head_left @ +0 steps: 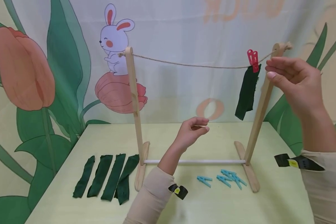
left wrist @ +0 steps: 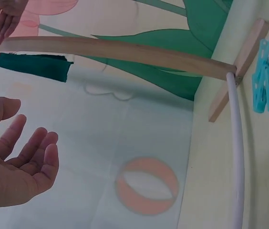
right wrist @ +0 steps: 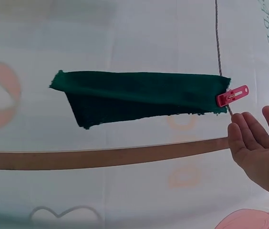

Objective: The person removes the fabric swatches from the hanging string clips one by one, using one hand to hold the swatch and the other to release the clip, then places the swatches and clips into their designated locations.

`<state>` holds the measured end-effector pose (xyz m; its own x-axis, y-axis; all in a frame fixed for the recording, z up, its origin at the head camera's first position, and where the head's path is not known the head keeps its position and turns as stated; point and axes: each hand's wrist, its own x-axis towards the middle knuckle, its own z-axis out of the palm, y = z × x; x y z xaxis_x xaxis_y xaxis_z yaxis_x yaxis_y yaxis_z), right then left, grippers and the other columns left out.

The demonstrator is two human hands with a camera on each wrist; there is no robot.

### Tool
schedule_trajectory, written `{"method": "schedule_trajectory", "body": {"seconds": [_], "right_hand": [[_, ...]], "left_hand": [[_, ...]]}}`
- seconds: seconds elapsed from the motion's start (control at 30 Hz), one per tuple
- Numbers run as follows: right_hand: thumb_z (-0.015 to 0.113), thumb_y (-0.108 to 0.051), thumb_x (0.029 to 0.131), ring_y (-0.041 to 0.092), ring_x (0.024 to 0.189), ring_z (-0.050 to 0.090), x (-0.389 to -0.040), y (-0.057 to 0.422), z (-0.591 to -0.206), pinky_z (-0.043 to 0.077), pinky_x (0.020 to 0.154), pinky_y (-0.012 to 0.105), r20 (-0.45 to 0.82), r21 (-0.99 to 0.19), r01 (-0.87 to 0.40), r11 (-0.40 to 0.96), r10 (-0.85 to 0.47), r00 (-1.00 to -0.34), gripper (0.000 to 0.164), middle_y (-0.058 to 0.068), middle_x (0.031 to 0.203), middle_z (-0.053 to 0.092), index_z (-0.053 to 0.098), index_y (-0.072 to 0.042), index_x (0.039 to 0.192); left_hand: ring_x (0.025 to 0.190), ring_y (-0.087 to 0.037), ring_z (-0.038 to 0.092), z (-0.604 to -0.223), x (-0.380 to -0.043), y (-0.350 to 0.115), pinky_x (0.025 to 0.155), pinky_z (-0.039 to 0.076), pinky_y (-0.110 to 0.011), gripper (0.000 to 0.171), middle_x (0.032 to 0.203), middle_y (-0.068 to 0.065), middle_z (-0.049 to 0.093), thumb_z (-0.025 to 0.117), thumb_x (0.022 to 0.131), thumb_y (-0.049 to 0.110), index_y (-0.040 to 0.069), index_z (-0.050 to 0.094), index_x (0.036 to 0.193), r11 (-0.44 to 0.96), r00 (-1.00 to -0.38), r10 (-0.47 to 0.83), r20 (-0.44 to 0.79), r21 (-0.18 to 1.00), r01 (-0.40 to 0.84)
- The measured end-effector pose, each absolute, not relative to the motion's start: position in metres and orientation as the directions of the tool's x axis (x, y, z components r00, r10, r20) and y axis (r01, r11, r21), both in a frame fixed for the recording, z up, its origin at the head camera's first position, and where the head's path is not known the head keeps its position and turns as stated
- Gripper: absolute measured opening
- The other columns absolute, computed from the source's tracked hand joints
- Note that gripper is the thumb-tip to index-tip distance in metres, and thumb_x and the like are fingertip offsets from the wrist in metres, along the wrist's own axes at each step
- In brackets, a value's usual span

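Observation:
A dark green cloth strip (head_left: 248, 91) hangs from the twine line (head_left: 190, 65) near its right end, held there by a red clothespin (head_left: 253, 60). Just right of that pin my right hand (head_left: 299, 82) is raised in front of the right post, fingers loosely bent and nothing in them. In the right wrist view its fingertips are close to the line below the clothespin (right wrist: 232, 96); whether they touch it I cannot tell. My left hand (head_left: 191, 132) hovers lower, around the middle of the frame, and its relaxed fingers (left wrist: 27, 150) hold nothing.
The wooden stand has a left post (head_left: 135, 105), a right post (head_left: 259, 121) and a white crossbar (head_left: 212, 161). Several green strips (head_left: 114, 177) lie on the table at the left. Several blue clothespins (head_left: 224, 180) lie in front of the crossbar. A printed curtain (head_left: 173, 93) hangs behind.

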<state>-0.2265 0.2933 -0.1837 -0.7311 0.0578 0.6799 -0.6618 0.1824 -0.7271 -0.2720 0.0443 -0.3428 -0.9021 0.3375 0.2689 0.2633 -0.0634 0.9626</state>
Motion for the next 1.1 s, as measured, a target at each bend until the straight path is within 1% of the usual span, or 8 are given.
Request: {"method": "schedule_trajectory", "body": {"seconds": [0.07, 0.17, 0.23, 0.37, 0.6, 0.77, 0.9, 1.1], "right_hand": [[0.065, 0.002, 0.084, 0.016, 0.106, 0.057, -0.227, 0.293, -0.180, 0.044, 0.082, 0.015, 0.677, -0.729, -0.661, 0.180, 0.048, -0.734, 0.036, 0.011, 0.117, 0.061, 0.059, 0.002, 0.119], [0.065, 0.003, 0.083, 0.018, 0.106, 0.057, -0.229, 0.291, -0.174, 0.045, 0.083, 0.015, 0.675, -0.734, -0.665, 0.136, 0.037, -0.737, 0.036, 0.012, 0.116, 0.061, 0.059, 0.003, 0.118], [0.066, 0.003, 0.083, 0.018, 0.106, 0.057, -0.230, 0.290, -0.170, 0.045, 0.083, 0.016, 0.669, -0.741, -0.663, 0.107, 0.035, -0.742, 0.036, 0.012, 0.116, 0.061, 0.059, 0.003, 0.118], [0.066, 0.000, 0.084, 0.017, 0.107, 0.057, -0.231, 0.287, -0.163, 0.044, 0.082, 0.015, 0.646, -0.761, -0.640, 0.108, 0.037, -0.762, 0.038, 0.011, 0.117, 0.060, 0.058, -0.001, 0.121], [0.066, -0.003, 0.085, 0.017, 0.109, 0.055, -0.233, 0.283, -0.155, 0.044, 0.082, 0.014, 0.621, -0.781, -0.613, 0.122, 0.036, -0.783, 0.039, 0.010, 0.120, 0.059, 0.057, -0.003, 0.123], [0.065, -0.002, 0.085, 0.017, 0.109, 0.055, -0.237, 0.283, -0.153, 0.044, 0.082, 0.014, 0.619, -0.784, -0.613, 0.102, 0.049, -0.784, 0.037, 0.010, 0.118, 0.060, 0.057, -0.003, 0.121], [0.065, -0.002, 0.085, 0.018, 0.107, 0.056, -0.239, 0.284, -0.152, 0.045, 0.081, 0.013, 0.618, -0.785, -0.613, 0.088, 0.060, -0.784, 0.035, 0.009, 0.115, 0.061, 0.059, -0.003, 0.119], [0.066, -0.001, 0.084, 0.018, 0.106, 0.055, -0.239, 0.284, -0.150, 0.045, 0.080, 0.013, 0.610, -0.791, -0.603, 0.102, 0.043, -0.792, 0.035, 0.008, 0.114, 0.061, 0.060, -0.003, 0.119]], "left_hand": [[0.088, -0.015, 0.062, -0.343, -0.273, 0.051, 0.077, 0.049, -0.026, 0.025, 0.099, -0.002, 0.063, 0.068, 0.085, 0.008, 0.006, 0.065, 0.110, -0.058, -0.903, 0.340, 0.264, 0.964, 0.260], [0.087, -0.013, 0.062, -0.342, -0.276, 0.058, 0.076, 0.049, -0.026, 0.023, 0.097, 0.001, 0.064, 0.068, 0.085, 0.009, 0.008, 0.066, 0.108, -0.042, -0.904, 0.341, 0.260, 0.964, 0.262], [0.085, -0.012, 0.061, -0.341, -0.279, 0.062, 0.075, 0.049, -0.026, 0.024, 0.096, 0.002, 0.064, 0.068, 0.085, 0.009, 0.008, 0.066, 0.109, -0.029, -0.904, 0.339, 0.260, 0.964, 0.266], [0.084, -0.010, 0.061, -0.338, -0.284, 0.070, 0.074, 0.049, -0.025, 0.026, 0.096, 0.004, 0.064, 0.066, 0.086, 0.010, 0.007, 0.065, 0.112, -0.012, -0.901, 0.342, 0.267, 0.960, 0.279], [0.083, -0.010, 0.061, -0.332, -0.289, 0.083, 0.073, 0.049, -0.024, 0.025, 0.100, -0.003, 0.064, 0.065, 0.087, 0.008, 0.006, 0.065, 0.112, -0.023, -0.895, 0.346, 0.281, 0.956, 0.291], [0.085, -0.009, 0.061, -0.328, -0.292, 0.095, 0.074, 0.049, -0.023, 0.027, 0.101, 0.000, 0.064, 0.065, 0.086, 0.006, 0.005, 0.064, 0.113, -0.038, -0.878, 0.375, 0.298, 0.951, 0.307], [0.090, -0.011, 0.060, -0.326, -0.294, 0.104, 0.074, 0.049, -0.022, 0.031, 0.107, -0.002, 0.063, 0.065, 0.086, 0.007, 0.006, 0.062, 0.117, -0.039, -0.872, 0.381, 0.306, 0.948, 0.315], [0.102, -0.014, 0.057, -0.321, -0.297, 0.115, 0.077, 0.048, -0.022, 0.040, 0.122, -0.003, 0.057, 0.066, 0.086, 0.009, 0.012, 0.058, 0.125, -0.019, -0.880, 0.376, 0.289, 0.952, 0.305]]}}
